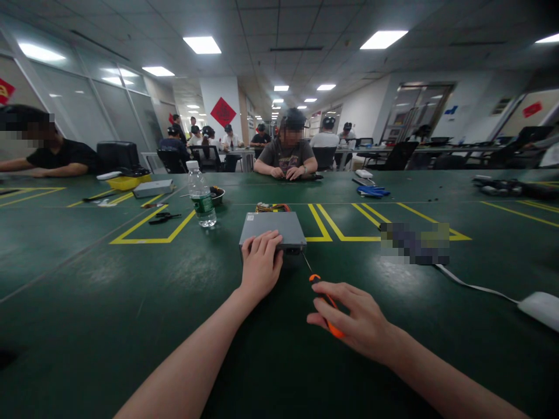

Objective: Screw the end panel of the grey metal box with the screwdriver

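The left hand [261,265] lies palm down, fingers loose and gripping nothing, on the near edge of a flat grey metal power supply box [273,227] at 12 o'clock on the matte green surface [109,302]. At 4 o'clock from the box, the right hand [353,320] curls around a screwdriver [315,281] (smooth orange handle, thin shaft pointing to 11 o'clock).

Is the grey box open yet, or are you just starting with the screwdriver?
Just starting, it seems. Done: the grey box lies on the table and the screwdriver is picked up. In hand: the left hand rests on the box's top while the right hand holds the orange handle, tip at the box's near side. Left: the cover is still on, and no loose screws show.
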The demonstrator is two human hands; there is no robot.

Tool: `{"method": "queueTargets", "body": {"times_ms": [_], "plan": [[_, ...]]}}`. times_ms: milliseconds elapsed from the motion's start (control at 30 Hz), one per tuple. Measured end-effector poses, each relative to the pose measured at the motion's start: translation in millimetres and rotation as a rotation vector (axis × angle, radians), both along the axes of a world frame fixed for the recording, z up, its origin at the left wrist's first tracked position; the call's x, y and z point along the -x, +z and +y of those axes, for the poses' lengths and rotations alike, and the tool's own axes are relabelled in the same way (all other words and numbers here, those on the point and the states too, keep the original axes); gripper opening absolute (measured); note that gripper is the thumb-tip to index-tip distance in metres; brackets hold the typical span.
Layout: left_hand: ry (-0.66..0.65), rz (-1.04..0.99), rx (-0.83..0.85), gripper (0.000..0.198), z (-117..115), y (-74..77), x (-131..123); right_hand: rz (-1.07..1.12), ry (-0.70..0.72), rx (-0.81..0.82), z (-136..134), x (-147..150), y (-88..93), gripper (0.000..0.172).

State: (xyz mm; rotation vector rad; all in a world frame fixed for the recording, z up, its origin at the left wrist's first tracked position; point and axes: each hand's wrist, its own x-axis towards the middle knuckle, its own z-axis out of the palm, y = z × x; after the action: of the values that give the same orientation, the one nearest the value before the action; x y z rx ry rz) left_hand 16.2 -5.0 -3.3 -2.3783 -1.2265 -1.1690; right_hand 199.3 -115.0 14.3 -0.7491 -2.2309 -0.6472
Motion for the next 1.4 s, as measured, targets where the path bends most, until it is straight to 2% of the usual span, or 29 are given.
{"method": "queueTargets", "body": {"times_ms": [100,167,400,500,700,933,1067,1267,1400], "plan": [[-0.001,0.0,-0.002,0.028,-0.1,-0.2,0.1,-0.029,0.035,0.084,-2.9,-0.6,2.8,0.029],[-0.001,0.0,-0.003,0.027,-0.3,-0.1,0.1,-0.042,0.053,0.093,-3.5,-1.5,4.4,0.032],[-0.007,-0.008,0.0,0.027,0.2,-0.3,-0.1,0.007,0.048,-0.055,-1.9,-0.1,0.2,0.018],[-0.006,-0.009,0.001,0.028,0.5,-0.4,0.0,0.029,0.035,-0.03,-3.4,-1.2,-1.1,0.016],[0.001,-0.004,-0.013,0.028,-0.1,0.0,-0.2,-0.116,0.026,0.047,-7.7,0.7,5.0,0.028],[-0.007,-0.007,0.0,0.028,-0.7,0.9,0.2,-0.034,0.033,-0.089,-6.5,3.8,0.2,0.019],[-0.006,0.0,0.007,0.028,-1.4,1.7,0.6,-0.002,0.028,-0.053,-6.7,3.3,-0.1,0.017],[0.004,0.004,-0.004,0.029,-1.8,1.9,0.4,-0.097,0.041,-0.007,-10.7,5.2,6.3,0.023],[0.009,0.01,-0.004,0.028,-1.2,1.2,0.3,-0.046,0.049,-0.052,-9.4,5.2,4.3,0.014]]}}
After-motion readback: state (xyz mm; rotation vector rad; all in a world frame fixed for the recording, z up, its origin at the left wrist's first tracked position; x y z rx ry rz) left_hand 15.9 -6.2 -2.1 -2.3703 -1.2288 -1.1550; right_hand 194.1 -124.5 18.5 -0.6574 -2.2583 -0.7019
